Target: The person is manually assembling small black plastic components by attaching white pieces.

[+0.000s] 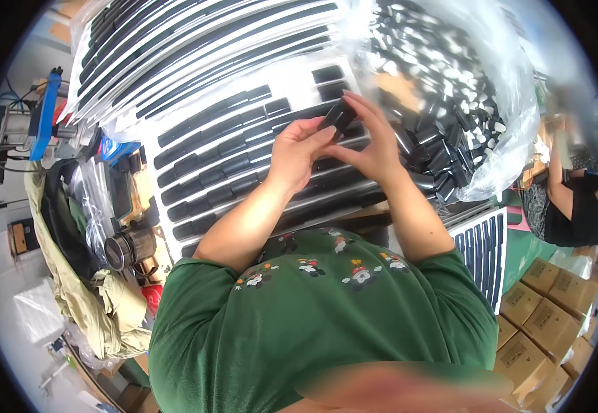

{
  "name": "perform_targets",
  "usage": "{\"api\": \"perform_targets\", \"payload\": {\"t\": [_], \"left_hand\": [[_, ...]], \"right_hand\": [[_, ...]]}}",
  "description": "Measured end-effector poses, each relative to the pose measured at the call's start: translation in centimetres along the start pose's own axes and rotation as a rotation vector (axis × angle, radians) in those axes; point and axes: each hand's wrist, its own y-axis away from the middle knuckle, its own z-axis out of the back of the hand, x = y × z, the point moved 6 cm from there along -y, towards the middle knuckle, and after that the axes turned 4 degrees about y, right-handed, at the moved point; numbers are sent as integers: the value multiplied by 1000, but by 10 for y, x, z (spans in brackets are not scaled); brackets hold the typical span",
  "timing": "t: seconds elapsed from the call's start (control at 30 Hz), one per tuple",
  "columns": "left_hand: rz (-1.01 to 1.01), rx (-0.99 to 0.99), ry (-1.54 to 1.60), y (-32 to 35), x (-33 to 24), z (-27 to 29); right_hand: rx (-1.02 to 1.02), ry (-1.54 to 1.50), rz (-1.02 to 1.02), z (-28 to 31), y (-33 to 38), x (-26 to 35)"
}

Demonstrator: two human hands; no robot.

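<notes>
Both hands meet over the white tray point(175, 148), pinching one small black rectangular part point(340, 113) between them. Left hand point(297, 148) has its fingertips closed on the part's lower end; right hand point(374, 141) covers it from the right, fingers extended across it. The part is lifted above the tray rows, tilted, its near side hidden by fingers.

The tray holds rows of the same black parts, lower rows blocked by forearms and the green shirt point(326, 323). The desk under it is barely visible.

A stack of more trays point(195, 48) in clear wrap sits behind. To the right, a clear plastic bag point(464, 89) of loose black parts, glare hiding much of it. Another tray point(485, 248) is cut off by the right arm. Cardboard boxes point(547, 303) sit at lower right; another person point(574, 199) at the right edge, blurred. Left side clutter: blue tool point(45, 113), khaki cloth point(85, 289), hard to make out.
</notes>
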Motion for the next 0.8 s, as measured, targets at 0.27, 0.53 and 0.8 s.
{"api": "perform_targets", "payload": {"t": [0.27,0.53,0.8], "left_hand": [[85,14,-41,0,2,-3],[-265,-195,-1262,-92,-76,52],[-730,-249,-1791,-105,-75,24]], "right_hand": [[3,233,56,-9,-1,-4],[148,387,-126,29,-46,-44],[69,497,-425,97,-79,-139]]}}
